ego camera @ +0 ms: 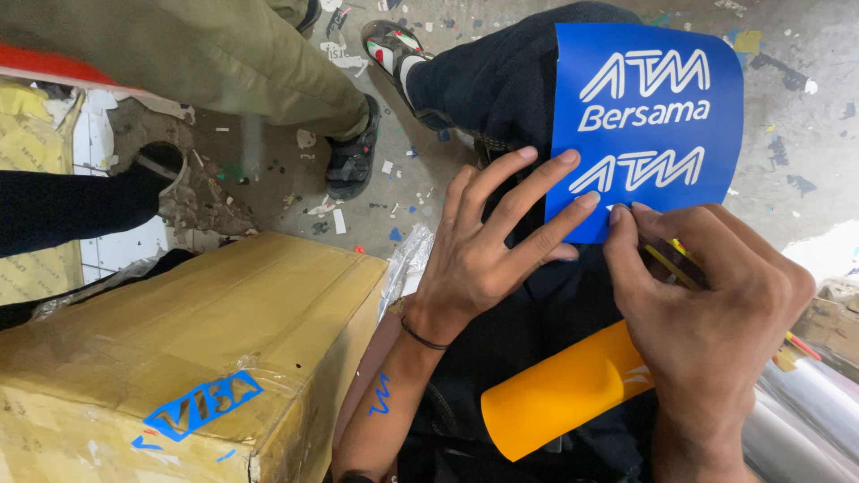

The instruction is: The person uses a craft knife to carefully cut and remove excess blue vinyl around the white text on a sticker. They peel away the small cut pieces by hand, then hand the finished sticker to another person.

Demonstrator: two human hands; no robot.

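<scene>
Blue vinyl sheet (pixel 649 107) with white cut lettering lies over the person's dark-trousered knee (pixel 501 80) — left hand (pixel 488 241) open, fingers spread flat on its lower edge. Right hand (pixel 707 304) pinches a thin yellow-handled tool (pixel 667 261) at the sheet's bottom edge. An orange roll (pixel 559 389) rests across the lap — cardboard box (pixel 179 349) sits on the floor beside.

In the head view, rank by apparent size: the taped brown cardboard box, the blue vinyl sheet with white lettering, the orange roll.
1. Taped brown cardboard box, clearly largest.
2. Blue vinyl sheet with white lettering.
3. Orange roll, partly hidden under the right hand, so its full size is unsure.
</scene>
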